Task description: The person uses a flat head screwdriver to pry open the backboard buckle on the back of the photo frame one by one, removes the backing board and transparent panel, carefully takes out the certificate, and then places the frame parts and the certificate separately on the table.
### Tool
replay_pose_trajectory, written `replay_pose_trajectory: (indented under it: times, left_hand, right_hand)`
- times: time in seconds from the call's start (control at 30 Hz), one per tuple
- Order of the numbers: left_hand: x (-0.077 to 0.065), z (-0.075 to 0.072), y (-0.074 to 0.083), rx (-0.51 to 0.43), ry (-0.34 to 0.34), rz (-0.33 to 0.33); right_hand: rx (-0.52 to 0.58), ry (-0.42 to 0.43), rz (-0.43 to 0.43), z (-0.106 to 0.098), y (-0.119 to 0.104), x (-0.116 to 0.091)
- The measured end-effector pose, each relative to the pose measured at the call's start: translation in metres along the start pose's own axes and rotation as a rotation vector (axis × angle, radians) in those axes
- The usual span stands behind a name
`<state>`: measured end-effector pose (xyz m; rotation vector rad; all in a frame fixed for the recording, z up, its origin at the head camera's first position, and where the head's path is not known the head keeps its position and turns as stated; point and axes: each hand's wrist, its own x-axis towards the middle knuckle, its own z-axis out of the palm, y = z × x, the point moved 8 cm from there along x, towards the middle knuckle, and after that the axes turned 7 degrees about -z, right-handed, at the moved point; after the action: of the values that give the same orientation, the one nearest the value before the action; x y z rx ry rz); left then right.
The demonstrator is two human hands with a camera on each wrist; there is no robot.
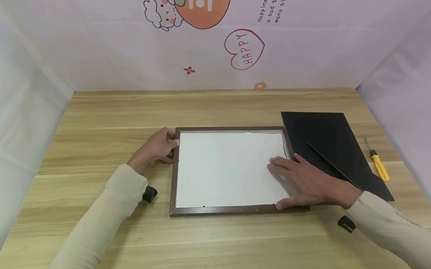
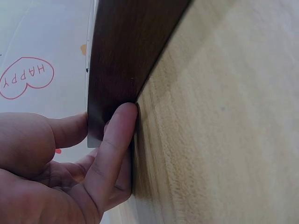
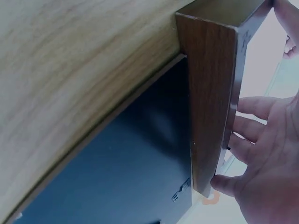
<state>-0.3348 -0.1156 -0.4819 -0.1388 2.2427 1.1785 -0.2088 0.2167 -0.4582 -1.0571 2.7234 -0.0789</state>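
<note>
A brown picture frame (image 1: 226,210) lies flat on the table with a white sheet (image 1: 226,167) inside its rim. At the frame's left side, my left hand (image 1: 157,147) pinches the rim. In the left wrist view the thumb of that hand (image 2: 70,163) touches the upper edge, and a finger reaches the bottom edge by the tabletop. Spread across the right end of the frame, my right hand (image 1: 304,179) has its fingers extended over the white sheet and rim. The right wrist view shows those fingers (image 3: 250,128) along the frame's top side.
A black backing board (image 1: 331,136) with a narrow stand leg lies against the frame's right side. Further right is a screwdriver (image 1: 380,166) with a yellow handle. The wooden table (image 1: 232,256) meets printed white sheeting (image 1: 125,50) at the back and sides.
</note>
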Motion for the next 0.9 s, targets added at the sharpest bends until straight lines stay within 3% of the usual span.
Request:
replay_pose_trajectory:
  times: [0.27, 0.53, 0.9]
  left_hand:
    - [-0.002, 0.000, 0.001, -0.004, -0.009, -0.003]
    - [-0.003, 0.001, 0.001, -0.009, -0.027, -0.001]
    - [-0.004, 0.001, 0.002, -0.009, -0.026, 0.003]
  right_hand:
    - [-0.016, 0.021, -0.034, -0.002, -0.003, -0.004]
    - [0.122, -0.002, -0.035, 0.001, 0.006, -0.008]
    - [0.201, -0.122, -0.013, 0.001, 0.013, -0.001]
